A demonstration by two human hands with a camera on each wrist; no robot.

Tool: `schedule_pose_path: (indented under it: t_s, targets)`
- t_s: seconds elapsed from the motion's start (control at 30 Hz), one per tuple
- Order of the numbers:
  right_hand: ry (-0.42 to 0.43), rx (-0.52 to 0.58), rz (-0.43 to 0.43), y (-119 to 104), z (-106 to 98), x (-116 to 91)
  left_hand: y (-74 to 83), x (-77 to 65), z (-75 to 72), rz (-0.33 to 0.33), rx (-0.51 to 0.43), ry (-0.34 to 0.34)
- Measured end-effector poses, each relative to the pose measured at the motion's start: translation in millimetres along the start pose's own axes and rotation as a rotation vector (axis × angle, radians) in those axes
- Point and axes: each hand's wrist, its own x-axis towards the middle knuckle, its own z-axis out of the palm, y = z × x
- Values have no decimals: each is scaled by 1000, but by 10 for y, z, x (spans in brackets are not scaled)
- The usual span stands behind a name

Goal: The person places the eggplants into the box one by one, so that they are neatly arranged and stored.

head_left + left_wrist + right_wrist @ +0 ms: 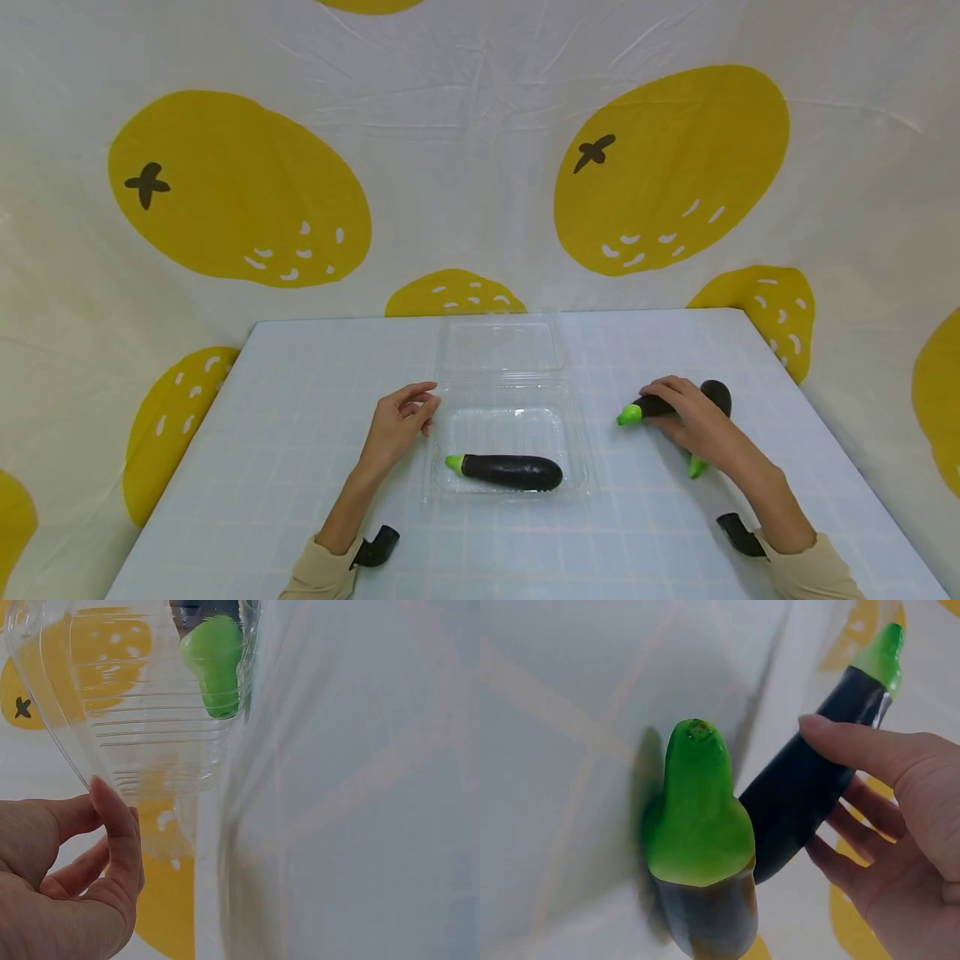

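Observation:
A clear plastic clamshell container (573, 467) stands unfolded in the middle of the table, its lid (502, 346) laid back. Inside its base lies an eggplant (513, 472) with a green stem end pointing left. My left hand (401, 425) is at the container's left side, thumb and finger pinching the rim in the left wrist view. On the right, my right hand (693, 421) grips a second eggplant (799, 795) between thumb and fingers, its green end pointing left. A third eggplant (701, 825) lies beneath that hand, partly hidden by it in the head view.
A pale checked cloth covers the table (300, 467). Its far edge meets a white curtain (465, 167) printed with yellow fruit. Black wrist mounts (378, 546) stick out inward from both sleeves, low over the tabletop.

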Motion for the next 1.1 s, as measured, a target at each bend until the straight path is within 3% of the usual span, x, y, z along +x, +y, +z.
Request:
schedule_pose_path:
  t_s: [0.47,0.93,1.1]
  targets:
    - [7,47,36,-45,-53,61,-9,0,-10,14,-3,-9]
    - [-74,176,227,-141,-114,122,-5,-5,-7,4,-1,-4]
    - [-69,194,229,-170,-125,154,-5,3,-8,13,-7,-10]
